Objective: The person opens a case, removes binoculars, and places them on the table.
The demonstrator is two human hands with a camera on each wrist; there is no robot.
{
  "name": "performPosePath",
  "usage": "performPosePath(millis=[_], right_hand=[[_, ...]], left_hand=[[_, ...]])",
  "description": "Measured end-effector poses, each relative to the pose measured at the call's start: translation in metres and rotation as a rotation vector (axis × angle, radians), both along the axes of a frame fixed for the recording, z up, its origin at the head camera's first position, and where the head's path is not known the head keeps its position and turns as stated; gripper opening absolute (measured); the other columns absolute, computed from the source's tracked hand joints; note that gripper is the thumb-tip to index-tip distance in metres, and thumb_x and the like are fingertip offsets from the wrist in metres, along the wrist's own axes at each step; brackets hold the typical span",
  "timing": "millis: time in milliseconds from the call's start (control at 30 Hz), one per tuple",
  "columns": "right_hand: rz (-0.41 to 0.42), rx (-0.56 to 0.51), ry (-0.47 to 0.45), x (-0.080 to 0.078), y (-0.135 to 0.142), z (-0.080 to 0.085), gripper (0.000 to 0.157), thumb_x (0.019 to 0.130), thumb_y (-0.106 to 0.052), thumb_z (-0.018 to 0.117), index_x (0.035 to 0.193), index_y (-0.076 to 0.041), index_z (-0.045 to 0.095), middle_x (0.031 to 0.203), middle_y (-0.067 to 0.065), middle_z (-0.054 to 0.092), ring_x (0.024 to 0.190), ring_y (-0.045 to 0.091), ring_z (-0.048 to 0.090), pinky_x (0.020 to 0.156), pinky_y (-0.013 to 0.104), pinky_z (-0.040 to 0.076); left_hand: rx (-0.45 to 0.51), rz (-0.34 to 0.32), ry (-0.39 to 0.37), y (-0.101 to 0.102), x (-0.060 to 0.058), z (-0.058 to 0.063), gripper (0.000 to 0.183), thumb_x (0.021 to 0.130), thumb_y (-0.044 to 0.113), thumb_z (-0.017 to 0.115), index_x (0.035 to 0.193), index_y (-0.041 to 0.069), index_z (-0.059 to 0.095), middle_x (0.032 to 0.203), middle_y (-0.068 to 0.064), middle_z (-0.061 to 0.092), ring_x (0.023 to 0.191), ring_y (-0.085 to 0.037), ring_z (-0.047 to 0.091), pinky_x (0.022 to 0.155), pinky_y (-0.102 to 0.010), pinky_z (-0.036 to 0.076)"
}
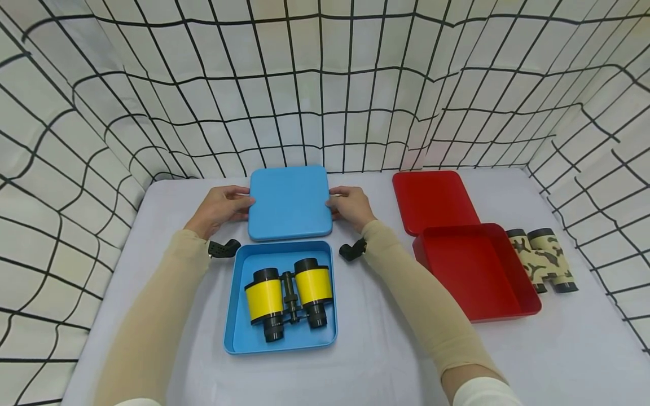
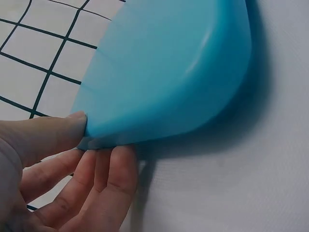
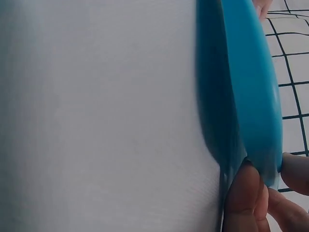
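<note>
A blue lid is held by its two sides, flat face up, just behind an open blue box. My left hand pinches the left edge, thumb on top and fingers beneath, as the left wrist view shows on the lid. On the opposite edge, my right hand grips with thumb and fingertips. In the right wrist view the lid's rim stands over its shadow, apart from the cloth. Inside the blue box lie yellow and black binoculars.
To the right stands an open red box, with a red lid behind it. Camouflage binoculars lie beyond the red box. White cloth covers the table; a black-and-white grid curtain surrounds its back and sides.
</note>
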State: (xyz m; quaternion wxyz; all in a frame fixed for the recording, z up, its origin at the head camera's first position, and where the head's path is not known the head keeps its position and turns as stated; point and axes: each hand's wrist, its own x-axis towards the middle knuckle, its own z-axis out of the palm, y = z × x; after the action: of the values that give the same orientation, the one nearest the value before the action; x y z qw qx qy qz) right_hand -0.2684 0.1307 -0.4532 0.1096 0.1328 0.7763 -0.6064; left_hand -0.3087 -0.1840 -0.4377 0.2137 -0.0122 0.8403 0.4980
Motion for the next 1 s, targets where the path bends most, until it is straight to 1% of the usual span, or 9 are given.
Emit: performPosePath(millis=[133, 300, 400, 500, 667, 867, 900, 1000], right_hand=[[0.033, 0.075, 0.01, 0.0017, -0.0018, 0.0024, 0.043, 0.097, -0.019, 0.066, 0.139, -0.008, 0.063, 0.121, 0.014, 0.073, 0.089, 0.021, 0.072, 0.083, 0.031, 0.064], [0.074, 0.208, 0.024, 0.0016, -0.0038, 0.0041, 0.044, 0.097, -0.02, 0.066, 0.14, -0.008, 0.063, 0.121, 0.014, 0.074, 0.084, 0.021, 0.077, 0.09, 0.035, 0.063], [0.088, 0.266, 0.037, 0.0015, -0.0046, 0.0048, 0.045, 0.097, -0.02, 0.066, 0.14, -0.007, 0.063, 0.119, 0.014, 0.075, 0.082, 0.021, 0.078, 0.089, 0.036, 0.063], [0.103, 0.319, 0.052, 0.0021, -0.0062, 0.0055, 0.046, 0.096, -0.019, 0.065, 0.14, -0.005, 0.062, 0.117, 0.014, 0.076, 0.082, 0.021, 0.077, 0.085, 0.034, 0.063], [0.11, 0.381, 0.07, 0.0026, -0.0092, 0.0062, 0.045, 0.096, -0.018, 0.063, 0.139, -0.003, 0.063, 0.116, 0.014, 0.076, 0.083, 0.022, 0.077, 0.082, 0.032, 0.063], [0.117, 0.442, 0.068, 0.003, -0.0101, 0.0066, 0.042, 0.097, -0.019, 0.063, 0.134, 0.0, 0.067, 0.109, 0.015, 0.077, 0.085, 0.022, 0.077, 0.086, 0.034, 0.063], [0.118, 0.449, 0.067, 0.003, -0.01, 0.0065, 0.042, 0.096, -0.019, 0.063, 0.134, 0.0, 0.067, 0.108, 0.014, 0.077, 0.086, 0.022, 0.077, 0.087, 0.034, 0.063], [0.122, 0.458, 0.063, 0.0039, -0.01, 0.0062, 0.043, 0.097, -0.019, 0.063, 0.135, -0.001, 0.066, 0.107, 0.014, 0.076, 0.086, 0.022, 0.075, 0.085, 0.034, 0.063]], left_hand=[[-0.005, -0.006, 0.002, 0.0002, 0.0017, -0.0004, 0.062, 0.103, 0.03, 0.064, 0.155, 0.006, 0.043, 0.147, -0.022, 0.055, 0.096, -0.01, 0.068, 0.086, -0.022, 0.062], [-0.028, -0.011, 0.013, 0.001, 0.003, -0.0014, 0.06, 0.103, 0.029, 0.063, 0.154, 0.004, 0.044, 0.145, -0.024, 0.056, 0.098, -0.012, 0.069, 0.086, -0.023, 0.062], [-0.054, -0.022, 0.026, 0.0028, 0.0035, -0.0012, 0.058, 0.103, 0.027, 0.063, 0.153, 0.003, 0.045, 0.143, -0.023, 0.058, 0.102, -0.016, 0.069, 0.088, -0.024, 0.062], [-0.087, -0.034, 0.034, 0.0044, 0.0035, -0.0007, 0.058, 0.103, 0.027, 0.063, 0.153, 0.002, 0.046, 0.142, -0.024, 0.058, 0.106, -0.021, 0.07, 0.089, -0.026, 0.062], [-0.112, -0.049, 0.037, 0.0057, 0.0026, 0.0003, 0.057, 0.103, 0.025, 0.063, 0.152, 0.001, 0.047, 0.14, -0.024, 0.06, 0.107, -0.022, 0.07, 0.088, -0.027, 0.063], [-0.116, -0.061, 0.057, 0.0059, 0.0015, 0.0002, 0.054, 0.103, 0.023, 0.064, 0.15, 0.001, 0.05, 0.138, -0.024, 0.062, 0.099, -0.015, 0.07, 0.087, -0.026, 0.063], [-0.122, -0.062, 0.06, 0.006, 0.0013, 0.0, 0.054, 0.103, 0.024, 0.064, 0.149, 0.001, 0.051, 0.138, -0.024, 0.062, 0.099, -0.016, 0.071, 0.087, -0.027, 0.063], [-0.147, -0.067, 0.071, 0.0071, 0.002, 0.0002, 0.053, 0.103, 0.025, 0.063, 0.149, 0.001, 0.051, 0.139, -0.024, 0.063, 0.104, -0.022, 0.073, 0.092, -0.031, 0.062]])
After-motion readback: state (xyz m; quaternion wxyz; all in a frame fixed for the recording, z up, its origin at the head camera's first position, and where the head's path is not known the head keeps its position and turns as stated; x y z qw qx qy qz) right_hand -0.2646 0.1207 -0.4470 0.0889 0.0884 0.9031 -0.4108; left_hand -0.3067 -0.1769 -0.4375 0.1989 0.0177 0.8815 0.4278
